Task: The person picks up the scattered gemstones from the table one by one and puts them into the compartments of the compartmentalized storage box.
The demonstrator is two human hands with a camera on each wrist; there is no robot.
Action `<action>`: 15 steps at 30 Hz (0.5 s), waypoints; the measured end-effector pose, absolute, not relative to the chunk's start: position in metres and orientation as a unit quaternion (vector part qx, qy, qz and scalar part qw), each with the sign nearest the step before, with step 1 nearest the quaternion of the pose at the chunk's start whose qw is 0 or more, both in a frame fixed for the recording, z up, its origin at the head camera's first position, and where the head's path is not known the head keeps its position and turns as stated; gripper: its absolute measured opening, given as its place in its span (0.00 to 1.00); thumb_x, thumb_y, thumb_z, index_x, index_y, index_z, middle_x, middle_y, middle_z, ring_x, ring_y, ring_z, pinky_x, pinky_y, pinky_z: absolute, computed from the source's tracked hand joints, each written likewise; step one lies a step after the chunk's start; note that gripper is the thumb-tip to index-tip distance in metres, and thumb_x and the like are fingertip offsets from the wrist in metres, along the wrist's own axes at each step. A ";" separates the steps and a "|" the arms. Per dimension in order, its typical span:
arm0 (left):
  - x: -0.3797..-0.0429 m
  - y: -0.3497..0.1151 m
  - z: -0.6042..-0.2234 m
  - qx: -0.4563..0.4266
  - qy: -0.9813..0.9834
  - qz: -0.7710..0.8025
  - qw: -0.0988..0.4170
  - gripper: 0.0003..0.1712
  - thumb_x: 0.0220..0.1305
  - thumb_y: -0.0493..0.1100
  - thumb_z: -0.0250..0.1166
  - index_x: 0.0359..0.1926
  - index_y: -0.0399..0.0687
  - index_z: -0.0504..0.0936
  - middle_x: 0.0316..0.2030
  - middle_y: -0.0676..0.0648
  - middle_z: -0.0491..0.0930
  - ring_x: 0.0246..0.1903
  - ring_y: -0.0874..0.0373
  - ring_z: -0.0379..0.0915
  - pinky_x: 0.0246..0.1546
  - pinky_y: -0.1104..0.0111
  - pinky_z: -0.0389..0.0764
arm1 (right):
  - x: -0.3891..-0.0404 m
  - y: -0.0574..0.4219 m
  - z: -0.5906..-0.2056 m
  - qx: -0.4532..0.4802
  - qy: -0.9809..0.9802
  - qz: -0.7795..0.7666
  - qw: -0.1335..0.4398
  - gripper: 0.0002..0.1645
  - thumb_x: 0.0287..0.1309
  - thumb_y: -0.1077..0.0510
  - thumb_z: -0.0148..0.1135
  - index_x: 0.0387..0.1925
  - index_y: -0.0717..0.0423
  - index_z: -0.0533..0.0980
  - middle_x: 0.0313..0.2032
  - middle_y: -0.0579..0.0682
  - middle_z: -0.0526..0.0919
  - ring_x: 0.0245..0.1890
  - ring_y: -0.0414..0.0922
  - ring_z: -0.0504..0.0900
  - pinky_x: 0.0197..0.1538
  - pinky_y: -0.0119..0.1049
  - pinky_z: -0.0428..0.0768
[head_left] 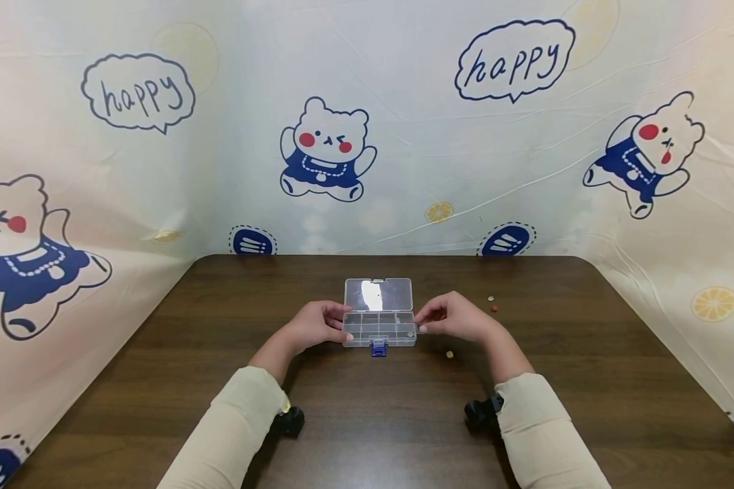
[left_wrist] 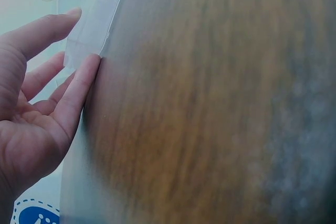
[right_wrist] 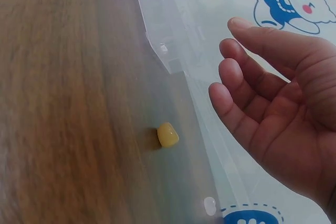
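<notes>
A clear plastic compartment box stands at mid-table, its lid raised at the back and a blue latch hanging at the front. My left hand holds the box's left end, thumb at the front corner and fingers along the side. At the box's right end is my right hand, thumb and fingers loosely bent; the right wrist view shows nothing between them. A small pale piece lies in the front right compartment. On the table sits a yellow bead-like piece, close in front of the right hand.
Behind the right wrist, a small white piece and a small red-brown piece lie on the dark wooden table. A printed cloth hangs around the table's back and sides. Each wrist carries a black camera.
</notes>
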State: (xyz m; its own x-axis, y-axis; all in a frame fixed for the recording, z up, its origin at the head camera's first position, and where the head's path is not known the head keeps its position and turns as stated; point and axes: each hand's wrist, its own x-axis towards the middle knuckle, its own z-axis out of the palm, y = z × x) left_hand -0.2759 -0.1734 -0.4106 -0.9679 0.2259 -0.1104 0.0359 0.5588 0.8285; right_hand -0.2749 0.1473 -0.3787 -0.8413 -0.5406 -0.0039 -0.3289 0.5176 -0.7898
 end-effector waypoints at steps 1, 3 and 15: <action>-0.276 -0.173 -0.411 0.075 0.877 0.463 0.102 0.33 0.47 0.41 0.79 0.57 0.51 0.80 0.46 0.47 0.79 0.42 0.55 0.76 0.47 0.63 0.81 | -0.274 0.148 -0.378 -0.251 0.863 -0.421 0.124 0.08 0.57 0.63 0.69 0.40 0.58 0.85 0.37 0.48 0.84 0.35 0.47 0.79 0.45 0.40 0.81; -0.276 -0.173 -0.410 0.075 0.877 0.463 0.103 0.33 0.47 0.41 0.79 0.57 0.51 0.80 0.46 0.47 0.79 0.42 0.55 0.76 0.47 0.63 0.81 | -0.273 0.151 -0.378 -0.249 0.864 -0.420 0.121 0.08 0.57 0.62 0.69 0.40 0.58 0.85 0.37 0.48 0.84 0.35 0.47 0.79 0.45 0.40 0.81; -0.275 -0.172 -0.408 0.064 0.873 0.472 0.106 0.34 0.46 0.39 0.79 0.57 0.49 0.80 0.47 0.46 0.78 0.41 0.53 0.75 0.46 0.64 0.81 | -0.267 0.165 -0.379 -0.243 0.871 -0.413 0.106 0.08 0.57 0.59 0.69 0.40 0.56 0.85 0.37 0.46 0.85 0.36 0.47 0.79 0.44 0.40 0.81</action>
State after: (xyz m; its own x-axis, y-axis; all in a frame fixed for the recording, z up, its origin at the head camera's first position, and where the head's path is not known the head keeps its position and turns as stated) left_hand -0.2753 -0.1722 -0.4080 -0.9691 0.2127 -0.1251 0.0119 0.5468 0.8372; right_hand -0.2671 0.1653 -0.3794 -0.8594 -0.5110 0.0159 -0.3357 0.5407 -0.7713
